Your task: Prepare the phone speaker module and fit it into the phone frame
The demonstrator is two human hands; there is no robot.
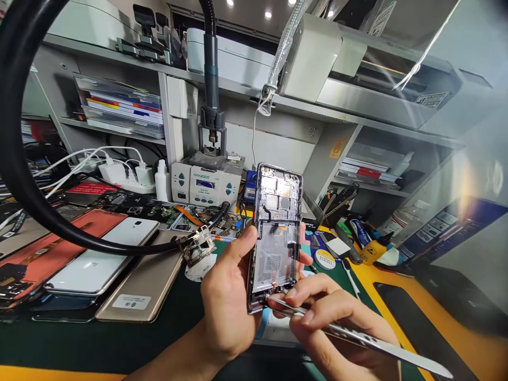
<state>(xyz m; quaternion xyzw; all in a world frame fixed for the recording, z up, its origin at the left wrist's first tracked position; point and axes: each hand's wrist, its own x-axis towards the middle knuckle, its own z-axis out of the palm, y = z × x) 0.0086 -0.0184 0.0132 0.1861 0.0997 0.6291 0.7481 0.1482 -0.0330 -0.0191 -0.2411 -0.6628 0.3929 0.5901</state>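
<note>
My left hand (pixel 228 293) is wrapped around an opened phone frame (pixel 277 259), holding it upright and slightly tilted, with its inside facing me. The frame's upper half shows metal plates and camera cutouts; its lower half is a pale, bare battery bay. In my right hand (pixel 337 317) a pair of silver metal tweezers (pixel 357 336) is pinched between thumb and fingers. Its tip is at the frame's bottom edge, by a small copper-coloured flex piece. Whether the tip grips anything is too small to tell.
Several phones, among them a white one (pixel 105 254) and a gold one (pixel 145 280), lie at left. A black hose (pixel 11 132) loops across the left side. Behind stands a hot-air station (pixel 206 182). Bottles and tools, including a yellow bottle (pixel 375 251), sit at right.
</note>
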